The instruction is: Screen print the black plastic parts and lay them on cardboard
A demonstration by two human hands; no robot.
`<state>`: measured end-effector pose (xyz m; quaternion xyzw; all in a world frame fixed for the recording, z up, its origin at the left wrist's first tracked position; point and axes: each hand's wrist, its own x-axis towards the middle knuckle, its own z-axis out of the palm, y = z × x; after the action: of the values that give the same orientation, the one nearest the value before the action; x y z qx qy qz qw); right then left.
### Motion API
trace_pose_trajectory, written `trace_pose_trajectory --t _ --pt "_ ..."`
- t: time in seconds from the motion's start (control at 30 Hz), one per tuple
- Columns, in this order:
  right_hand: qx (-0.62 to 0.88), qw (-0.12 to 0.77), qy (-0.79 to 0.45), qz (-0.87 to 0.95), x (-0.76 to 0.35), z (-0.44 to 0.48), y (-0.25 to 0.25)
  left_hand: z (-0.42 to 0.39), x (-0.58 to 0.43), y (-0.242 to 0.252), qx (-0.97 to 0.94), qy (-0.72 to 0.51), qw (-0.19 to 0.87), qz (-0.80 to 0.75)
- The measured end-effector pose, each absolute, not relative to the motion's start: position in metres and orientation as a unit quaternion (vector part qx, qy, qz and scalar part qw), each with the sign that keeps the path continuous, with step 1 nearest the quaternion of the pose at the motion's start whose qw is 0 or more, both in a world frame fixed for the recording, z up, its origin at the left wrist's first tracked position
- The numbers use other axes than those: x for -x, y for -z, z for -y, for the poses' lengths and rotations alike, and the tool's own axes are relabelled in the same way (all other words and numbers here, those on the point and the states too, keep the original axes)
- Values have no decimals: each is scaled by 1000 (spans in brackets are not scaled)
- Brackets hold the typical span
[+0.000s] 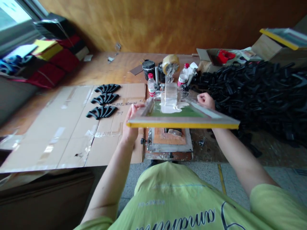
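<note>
Both my hands lift a wooden screen-printing frame with a yellow-painted near edge, tilted up above a hinged print bed. My left hand wraps the frame's left side, and my right hand grips its right side. Green mesh fills the frame, partly coated with a pool of white ink. A clear plastic squeegee stands in the ink. Below the raised frame, the orange board of the bed is partly hidden.
To the left, several black moulded parts lie in rows on a taped cardboard sheet. A large heap of similar parts fills the right. Bottles, ink tins and a tape roll stand behind the frame.
</note>
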<state>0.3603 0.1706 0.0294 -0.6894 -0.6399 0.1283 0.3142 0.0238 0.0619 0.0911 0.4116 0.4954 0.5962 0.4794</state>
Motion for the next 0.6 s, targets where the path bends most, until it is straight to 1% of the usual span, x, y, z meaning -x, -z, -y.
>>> trace_pose_trajectory --t 0.07,0.17,0.27,0.3,0.33,0.37,0.4,0.43,0.5,0.57,0.6 --pt "691 264 -168 651 -360 -152 -4 -86 -30 -110 -429 -615 469 -467" --pt "616 153 -183 751 -330 -113 28 -111 -36 -122 -429 -621 472 -456" --pt "582 56 -133 800 -295 -85 38 -100 -45 -102 -390 -644 460 -471" --pt "594 39 -130 793 -286 -78 36 -88 -51 -88 -372 -629 479 -486" --pt "612 34 -133 779 -277 -71 32 -72 -59 -72 -353 -598 514 -504" --pt "629 43 -136 764 -268 -64 28 -54 -68 -56 -336 -535 572 -523" --pt "639 63 -135 755 -260 -56 24 -35 -77 -40 -322 -436 650 -533" --pt "631 90 -128 760 -252 -47 21 -17 -86 -25 -297 -372 700 -533" --pt "550 136 -120 815 -239 -30 18 12 -97 -2 -242 -366 725 -532" --pt "438 154 -139 875 -239 -21 19 28 -94 13 -195 -410 706 -543" --pt "411 157 -156 885 -246 -21 21 30 -84 19 -187 -426 689 -556"
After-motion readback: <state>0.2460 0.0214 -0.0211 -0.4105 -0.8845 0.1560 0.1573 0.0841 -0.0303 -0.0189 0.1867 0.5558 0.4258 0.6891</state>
